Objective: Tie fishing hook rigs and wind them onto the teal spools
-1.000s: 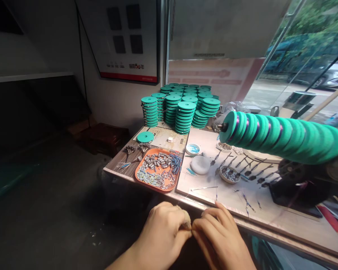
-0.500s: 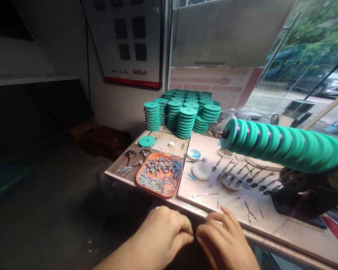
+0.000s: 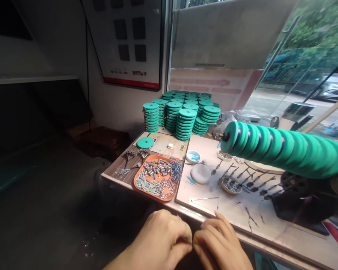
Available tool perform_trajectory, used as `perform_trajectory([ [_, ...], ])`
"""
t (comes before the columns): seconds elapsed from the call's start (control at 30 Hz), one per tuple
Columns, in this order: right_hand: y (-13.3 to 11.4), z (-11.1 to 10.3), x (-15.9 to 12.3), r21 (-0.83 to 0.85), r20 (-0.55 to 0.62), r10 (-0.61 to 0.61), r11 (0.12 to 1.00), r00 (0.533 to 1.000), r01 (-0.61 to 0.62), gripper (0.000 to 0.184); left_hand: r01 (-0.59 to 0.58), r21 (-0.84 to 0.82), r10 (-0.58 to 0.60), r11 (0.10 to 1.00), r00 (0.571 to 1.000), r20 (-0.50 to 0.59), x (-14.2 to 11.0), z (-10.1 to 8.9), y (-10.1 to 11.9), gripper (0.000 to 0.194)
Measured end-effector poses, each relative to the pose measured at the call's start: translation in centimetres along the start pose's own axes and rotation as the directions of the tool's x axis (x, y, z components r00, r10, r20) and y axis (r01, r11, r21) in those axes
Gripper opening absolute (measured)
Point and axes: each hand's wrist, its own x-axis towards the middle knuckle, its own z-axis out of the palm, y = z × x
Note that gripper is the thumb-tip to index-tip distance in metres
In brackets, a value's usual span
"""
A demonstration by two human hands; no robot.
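The left hand (image 3: 160, 236) is hanging in front of the tray (image 3: 151, 195), its fingers curling inward and its thumb lying along the forefinger. The right hand (image 3: 221, 242) is hovering beside it, in front and to the right of the tray, its fingers bending toward the left hand's, with one finger lifting loosely. The two sets of fingertips are nearly meeting. The hands themselves are hiding that spot, so I cannot tell whether either pinch is closing fully or gripping anything.

The tray is lying on the table (image 3: 112, 171), holding grey weights (image 3: 157, 167), blue tubes (image 3: 175, 170), pale tubes (image 3: 147, 185) and shiny clips (image 3: 166, 187). Just right of the tray, the board (image 3: 186, 193) is lying, and a thin wire (image 3: 207, 198) is resting on it, near the lifted finger. A white puck (image 3: 201, 174) is also sitting right of the tray.

Left of the tray, dark bundles (image 3: 129, 155) are lying. Behind the tray, a green disc (image 3: 145, 142) is lying flat and a white block (image 3: 170, 146) is resting; farther behind, green stacks (image 3: 185, 125) are standing. Well right of the tray, a green roll (image 3: 281, 152) is jutting over the board.
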Motion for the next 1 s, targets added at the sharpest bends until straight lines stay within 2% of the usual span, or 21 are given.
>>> perform_trajectory([
  [0.27, 0.0, -0.3, 0.11, 0.003, 0.052, 0.003, 1.0, 0.999, -0.003, 0.016, -0.007, 0.016, 0.007, 1.0, 1.0, -0.008, 0.04, 0.31, -0.25, 0.006],
  [0.43, 0.29, -0.75, 0.36, -0.037, 0.121, -0.094, 0.994, 0.988, 0.099, 0.012, 0.01, 0.009, -0.009, 1.0, 1.0, -0.023, 0.03, 0.39, -0.28, 0.005],
  [0.6, -0.02, -0.47, 0.19, -0.027, 0.079, -0.013, 1.0, 0.997, 0.015, 0.017, 0.019, 0.018, -0.018, 1.0, 1.0, -0.013, 0.08, 0.29, -0.14, 0.005],
  [0.83, -0.27, -0.13, 0.02, 0.016, 0.059, 0.016, 1.0, 0.998, -0.017, 0.017, 0.043, 0.046, -0.041, 0.998, 0.998, -0.044, -0.06, 0.59, -0.41, 0.004],
  [1.0, -0.1, 0.01, 0.11, -0.011, 0.032, -0.002, 1.0, 0.999, 0.002, 0.019, 0.067, 0.061, -0.065, 0.996, 0.997, -0.029, 0.37, 0.5, -0.23, 0.006],
])
